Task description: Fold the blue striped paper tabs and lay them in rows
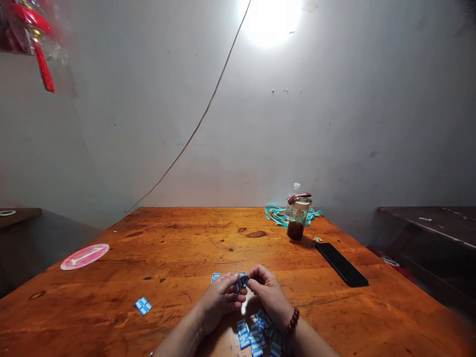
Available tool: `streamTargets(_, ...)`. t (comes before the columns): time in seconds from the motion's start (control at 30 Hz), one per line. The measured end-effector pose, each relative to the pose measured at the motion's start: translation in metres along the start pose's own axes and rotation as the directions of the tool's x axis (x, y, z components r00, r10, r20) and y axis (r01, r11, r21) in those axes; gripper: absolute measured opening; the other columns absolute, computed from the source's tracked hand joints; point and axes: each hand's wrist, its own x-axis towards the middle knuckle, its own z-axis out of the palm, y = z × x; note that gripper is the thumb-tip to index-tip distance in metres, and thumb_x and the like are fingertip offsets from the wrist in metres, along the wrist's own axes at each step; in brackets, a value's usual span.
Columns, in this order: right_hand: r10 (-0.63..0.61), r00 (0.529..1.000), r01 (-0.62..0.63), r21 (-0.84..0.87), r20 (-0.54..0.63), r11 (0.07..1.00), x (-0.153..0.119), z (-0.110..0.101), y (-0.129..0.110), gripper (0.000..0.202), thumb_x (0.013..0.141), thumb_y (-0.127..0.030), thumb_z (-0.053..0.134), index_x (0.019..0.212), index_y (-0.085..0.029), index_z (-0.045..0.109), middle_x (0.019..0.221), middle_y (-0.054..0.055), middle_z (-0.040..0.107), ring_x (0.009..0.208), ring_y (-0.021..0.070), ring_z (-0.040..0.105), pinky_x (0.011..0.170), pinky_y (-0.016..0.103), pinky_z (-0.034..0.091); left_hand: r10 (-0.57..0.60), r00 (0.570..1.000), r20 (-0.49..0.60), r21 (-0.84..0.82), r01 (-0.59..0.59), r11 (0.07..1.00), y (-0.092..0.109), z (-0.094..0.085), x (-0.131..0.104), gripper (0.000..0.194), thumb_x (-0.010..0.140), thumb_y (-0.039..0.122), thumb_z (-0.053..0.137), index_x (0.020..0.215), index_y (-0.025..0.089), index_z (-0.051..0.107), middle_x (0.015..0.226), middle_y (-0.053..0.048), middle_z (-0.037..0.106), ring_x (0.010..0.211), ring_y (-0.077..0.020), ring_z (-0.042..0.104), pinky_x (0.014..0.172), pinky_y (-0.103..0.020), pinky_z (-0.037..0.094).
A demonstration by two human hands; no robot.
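Between the fingertips of both hands is a small dark-blue-and-white striped piece point(241, 283), perhaps a cloth label; its exact kind is unclear. My left hand point(218, 303) pinches it from the left with the thumb on top. From the other side, my right hand point(269, 291), with a beaded bracelet at the wrist, grips its right edge between thumb and fingers. Below the hands lies a loose pile of similar blue-and-white pieces point(256, 337), partly hidden by the right forearm. Another such piece point(216, 277) shows just behind the left fingers.
A lone blue-and-white piece point(143, 306) lies to the left on the wooden table point(186, 253). Beyond it is a pink oval sign point(85, 257). A black phone point(341, 264), a jar of brown liquid point(296, 229) and turquoise straps point(275, 215) are at the right.
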Motion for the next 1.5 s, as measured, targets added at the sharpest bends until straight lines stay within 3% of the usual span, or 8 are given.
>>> streamTargets(0.37, -0.074, 0.997, 0.076, -0.173, 0.018, 0.982, -0.0034, 0.0014, -0.0002, 0.014, 0.07, -0.027, 0.056, 0.066, -0.015, 0.054, 0.062, -0.002, 0.051, 0.058, 0.0095, 0.047, 0.055, 0.019, 0.036, 0.028, 1.0, -0.01, 0.089, -0.027, 0.996, -0.0008, 0.001, 0.0001, 0.03, 0.074, 0.041, 0.054, 0.08, 0.012, 0.055, 0.065, -0.003, 0.058, 0.052, -0.0082, 0.054, 0.047, -0.017, 0.039)
streamTargets(0.53, 0.031, 0.996, -0.036, -0.06, -0.08, 0.998, -0.0014, -0.0014, -0.0021, 0.018, 0.068, -0.03, 0.059, 0.062, -0.015, 0.051, 0.054, -0.004, 0.047, 0.048, 0.0063, 0.04, 0.045, 0.017, 0.031, 0.047, 0.998, -0.034, 0.082, -0.044, 0.996, -0.0001, 0.0014, 0.0009, 0.031, 0.072, 0.041, 0.057, 0.086, 0.013, 0.055, 0.075, -0.006, 0.062, 0.055, -0.0086, 0.058, 0.049, -0.017, 0.041)
streamTargets(0.67, 0.081, 0.996, -0.079, 0.064, -0.026, 0.995, 0.0009, -0.0025, -0.0026, 0.021, 0.065, -0.031, 0.062, 0.064, -0.015, 0.05, 0.056, -0.005, 0.047, 0.045, 0.0054, 0.04, 0.043, 0.017, 0.03, 0.108, 0.99, -0.087, 0.108, -0.098, 0.989, -0.001, 0.0008, 0.0036, 0.023, 0.066, 0.029, 0.066, 0.078, 0.012, 0.056, 0.064, -0.002, 0.061, 0.049, -0.0058, 0.054, 0.045, -0.014, 0.039)
streamTargets(0.8, 0.073, 0.997, -0.075, 0.105, 0.019, 0.992, 0.0021, -0.0033, 0.0011, 0.024, 0.066, -0.032, 0.062, 0.083, -0.016, 0.055, 0.06, -0.004, 0.048, 0.046, 0.0056, 0.041, 0.043, 0.017, 0.031, 0.104, 0.988, -0.11, 0.091, -0.094, 0.991, 0.0007, 0.0027, 0.0031, 0.019, 0.067, 0.026, 0.065, 0.074, 0.012, 0.055, 0.061, -0.001, 0.061, 0.048, -0.0052, 0.053, 0.045, -0.014, 0.038)
streamTargets(1.03, -0.12, 0.992, 0.127, -0.217, 0.042, 0.968, -0.0016, -0.0017, 0.0051, 0.022, 0.072, -0.026, 0.056, 0.093, -0.017, 0.056, 0.062, -0.003, 0.05, 0.055, 0.0083, 0.043, 0.052, 0.019, 0.033, 0.08, 0.989, -0.127, 0.033, -0.076, 0.997, 0.0013, -0.0004, 0.0042, 0.017, 0.066, 0.02, 0.063, 0.078, 0.012, 0.054, 0.061, -0.001, 0.06, 0.048, -0.0048, 0.052, 0.045, -0.014, 0.037)
streamTargets(1.2, -0.141, 0.986, 0.161, -0.28, 0.089, 0.947, -0.0034, -0.0038, -0.0005, 0.019, 0.071, -0.019, 0.055, 0.09, -0.018, 0.057, 0.067, -0.002, 0.054, 0.06, 0.0095, 0.046, 0.055, 0.02, 0.035, 0.069, 0.99, -0.119, 0.04, -0.065, 0.997, 0.0005, -0.0032, 0.0051, 0.016, 0.066, 0.019, 0.062, 0.078, 0.011, 0.054, 0.059, 0.0, 0.059, 0.045, -0.0043, 0.051, 0.043, -0.013, 0.036)
streamTargets(1.33, -0.077, 0.994, 0.092, -0.208, 0.077, 0.974, -0.0026, -0.0046, -0.0038, 0.014, 0.072, -0.02, 0.053, 0.084, -0.016, 0.058, 0.067, -0.001, 0.055, 0.058, 0.0098, 0.047, 0.052, 0.02, 0.036, 0.054, 0.991, -0.125, 0.087, -0.044, 0.995, 0.0008, -0.0009, 0.0031, 0.018, 0.066, 0.021, 0.064, 0.078, 0.012, 0.054, 0.059, 0.0, 0.06, 0.047, -0.0053, 0.053, 0.044, -0.013, 0.037)
streamTargets(1.5, 0.084, 0.996, -0.084, 0.047, 0.004, 0.995, 0.0003, -0.0014, -0.001, 0.024, 0.067, -0.028, 0.059, 0.086, -0.015, 0.053, 0.058, -0.005, 0.049, 0.044, 0.0057, 0.041, 0.042, 0.017, 0.032, 0.092, 0.984, -0.152, 0.066, -0.083, 0.994, -0.0016, -0.001, 0.0059, 0.019, 0.064, 0.02, 0.066, 0.075, 0.014, 0.051, 0.057, 0.0, 0.06, 0.047, -0.0058, 0.053, 0.043, -0.013, 0.037)
